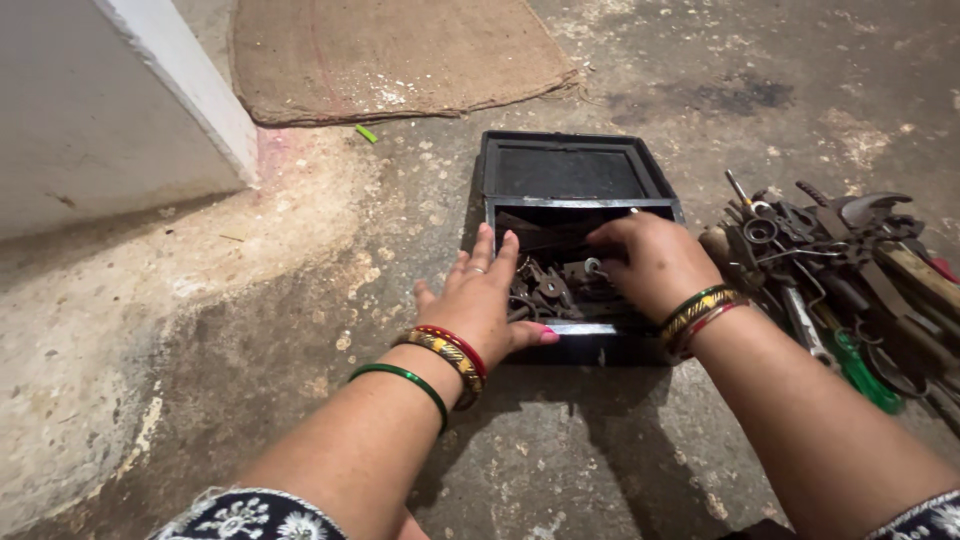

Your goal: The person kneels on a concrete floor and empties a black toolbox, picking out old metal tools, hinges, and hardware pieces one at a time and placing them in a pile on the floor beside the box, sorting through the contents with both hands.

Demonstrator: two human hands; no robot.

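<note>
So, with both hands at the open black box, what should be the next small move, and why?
Probably lift out whatever the right hand is closing on inside the black box and set it on the pile of tools beside it. The left hand lies flat on the box's left edge, seemingly steadying it, and small metal parts remain inside.

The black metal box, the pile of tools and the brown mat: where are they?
black metal box (566, 172): head view, on its open lid.
pile of tools (850, 270): head view, on the middle of the heap.
brown mat (390, 50): head view, on its middle.
</note>
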